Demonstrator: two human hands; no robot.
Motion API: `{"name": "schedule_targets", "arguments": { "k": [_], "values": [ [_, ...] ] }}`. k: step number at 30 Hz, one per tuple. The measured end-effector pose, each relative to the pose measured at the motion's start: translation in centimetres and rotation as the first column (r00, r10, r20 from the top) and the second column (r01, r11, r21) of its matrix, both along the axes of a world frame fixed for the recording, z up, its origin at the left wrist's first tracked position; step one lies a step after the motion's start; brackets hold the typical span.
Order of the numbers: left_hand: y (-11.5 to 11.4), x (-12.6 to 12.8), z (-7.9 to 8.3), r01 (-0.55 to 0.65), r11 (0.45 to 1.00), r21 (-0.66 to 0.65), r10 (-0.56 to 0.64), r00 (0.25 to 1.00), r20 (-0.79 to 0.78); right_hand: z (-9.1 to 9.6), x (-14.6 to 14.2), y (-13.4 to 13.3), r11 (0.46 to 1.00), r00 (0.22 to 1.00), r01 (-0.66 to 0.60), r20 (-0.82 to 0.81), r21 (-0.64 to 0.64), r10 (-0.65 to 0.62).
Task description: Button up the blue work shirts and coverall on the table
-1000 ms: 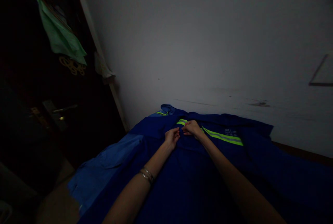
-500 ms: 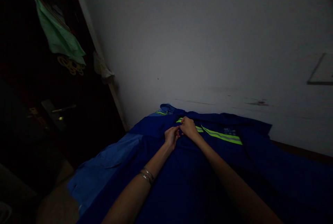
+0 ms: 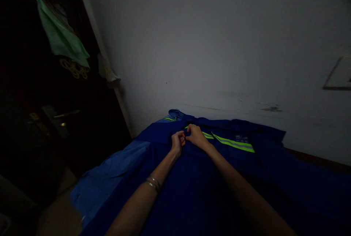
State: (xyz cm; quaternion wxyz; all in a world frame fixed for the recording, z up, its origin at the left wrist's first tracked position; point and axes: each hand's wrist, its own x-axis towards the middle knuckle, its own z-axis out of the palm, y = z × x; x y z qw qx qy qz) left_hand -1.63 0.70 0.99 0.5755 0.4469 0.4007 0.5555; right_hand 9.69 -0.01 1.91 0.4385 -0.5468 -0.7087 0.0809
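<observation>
Since half a second earlier, the right hand (image 3: 195,135) had slid a little to the left over the cloth, and the left hand (image 3: 177,142) had shifted slightly the same way. Both arms reached forward from the lower edge of view and converged, so that the hands met almost fingertip to fingertip. The left hand had its fingers curled inward, facing the other hand, with bangles (image 3: 153,182) around its wrist. The right hand was bent over at the knuckles, thumb and fingertips drawn together and pointing left. Whether either one pinched a fold of fabric could not be told in the dim light.

Beneath them lay the dark blue garment (image 3: 175,192), spread out with its far edge along the wall (image 3: 205,45). Its length ran from there back toward the person, past the bottom of view. A yellow-green and grey stripe (image 3: 233,143) crossed it sideways, slanting down to the right, partly covered by the right hand. Lighter blue cloth (image 3: 109,170) showed from under its left side.

A pale, bag-like thing (image 3: 108,71) hung beside the door (image 3: 90,126); its contents could not be made out.
</observation>
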Motion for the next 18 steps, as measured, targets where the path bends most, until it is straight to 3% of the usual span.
{"name": "schedule_targets", "arguments": {
  "k": [5,9,14,18],
  "values": [
    [0.3,0.0,-0.3,-0.071,0.995,0.066,0.078,0.99,-0.121,-0.6,-0.2,-0.3,0.996,0.999,0.032,0.005,0.086,-0.032],
    [0.4,-0.4,0.0,-0.127,0.981,0.15,0.153,0.972,-0.179,-0.5,0.1,0.2,0.999,0.99,0.036,-0.135,0.014,-0.034],
    [0.6,-1.0,0.6,-0.108,0.955,0.277,0.185,0.945,-0.271,-0.6,1.1,1.1,0.997,0.943,-0.039,-0.334,-0.07,0.014],
    [0.8,-1.0,0.6,-0.068,0.902,0.426,0.241,0.898,-0.368,-1.2,1.8,1.8,0.983,0.89,-0.121,-0.454,-0.141,0.045]
  ]
}}
